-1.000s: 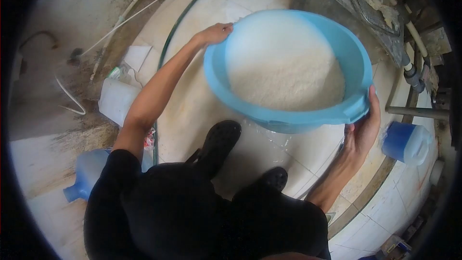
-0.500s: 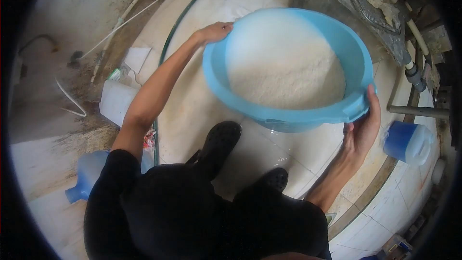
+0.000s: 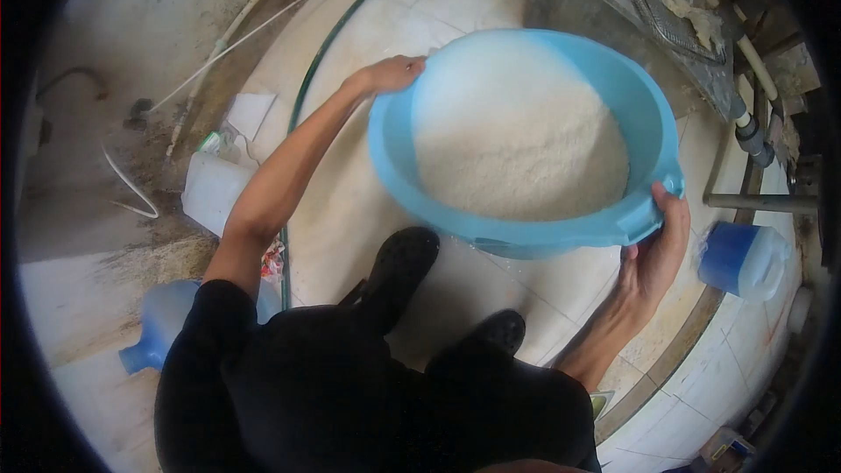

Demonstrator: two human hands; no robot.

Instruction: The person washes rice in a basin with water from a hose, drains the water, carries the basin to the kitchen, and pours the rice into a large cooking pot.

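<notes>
The basin (image 3: 646, 118) has shifted slightly, left hand (image 3: 392, 75) and right hand (image 3: 650, 258) clamping its rim (image 3: 473, 226), fingers (image 3: 667, 201) partly hidden.

Basin (image 3: 517, 235): lt. blue, rnd., wide rim, mouth up; loc. upper ctr. of view. White granular mat'l (image 3: 517, 140) inside: surf. uneven, R inner wall exposed.

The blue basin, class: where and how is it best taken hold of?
Likely by its projecting rim, from opposite sides, where the left hand and right hand are: the basin is wide, and its pale grainy contents could make one-sided lifting tip it.
</notes>
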